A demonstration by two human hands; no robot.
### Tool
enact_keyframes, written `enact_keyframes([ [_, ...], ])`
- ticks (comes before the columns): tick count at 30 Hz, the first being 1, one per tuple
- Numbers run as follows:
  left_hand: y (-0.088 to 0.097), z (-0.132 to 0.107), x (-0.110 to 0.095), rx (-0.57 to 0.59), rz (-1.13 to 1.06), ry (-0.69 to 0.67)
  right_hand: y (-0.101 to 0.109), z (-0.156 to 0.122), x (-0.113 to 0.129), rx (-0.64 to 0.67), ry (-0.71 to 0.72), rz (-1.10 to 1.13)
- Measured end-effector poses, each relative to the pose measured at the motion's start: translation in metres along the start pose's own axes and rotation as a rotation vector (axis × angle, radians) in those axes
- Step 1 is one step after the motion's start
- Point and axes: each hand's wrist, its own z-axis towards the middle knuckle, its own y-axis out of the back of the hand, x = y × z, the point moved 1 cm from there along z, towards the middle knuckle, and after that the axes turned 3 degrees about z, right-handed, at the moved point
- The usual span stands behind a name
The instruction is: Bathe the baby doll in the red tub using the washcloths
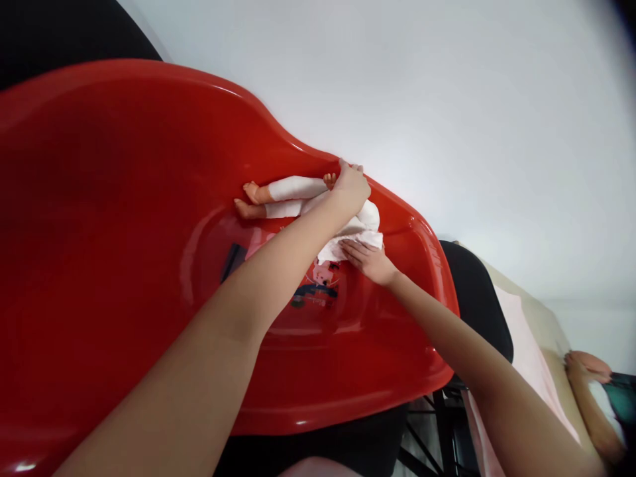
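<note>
A baby doll (pixel 291 190) in white clothing lies inside a big red plastic tub (pixel 99 218), feet pointing left, near the tub's far rim. My left hand (pixel 352 185) reaches across and is closed round the doll's upper body by the rim. My right hand (pixel 368 258) lies flat, fingers stretched, pressing a white cloth (pixel 348 237) against the doll's lower side. The doll's head is hidden behind my left hand and the cloth.
A printed picture (pixel 318 281) shows on the tub's bottom. A black stand (pixel 477 298) holds the tub at the right. A pale pink sheet (pixel 527 358) and another doll's limb (pixel 589 371) lie at the far right. White wall behind.
</note>
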Motion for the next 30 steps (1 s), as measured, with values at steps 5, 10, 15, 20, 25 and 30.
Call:
enact_keyframes([
  [5, -0.006, 0.006, 0.000, -0.017, -0.024, 0.005, -0.011, -0.014, 0.000, 0.033, 0.066, 0.024],
  [10, -0.013, 0.013, 0.003, -0.056, -0.120, -0.003, 0.035, -0.015, -0.012, -0.012, 0.169, 0.002],
  [15, -0.016, 0.017, 0.003, -0.031, -0.042, 0.001, 0.046, -0.014, -0.008, -0.135, 0.033, -0.013],
  [20, -0.018, 0.020, 0.002, -0.051, -0.092, -0.014, 0.010, 0.004, 0.014, -0.109, -0.177, 0.095],
  [25, -0.022, 0.022, 0.004, -0.067, -0.171, -0.009, 0.017, 0.026, 0.025, -0.106, -0.053, 0.098],
  [30, -0.035, 0.033, 0.009, -0.136, -0.202, -0.050, 0.033, 0.057, 0.033, -0.235, 0.126, 0.001],
])
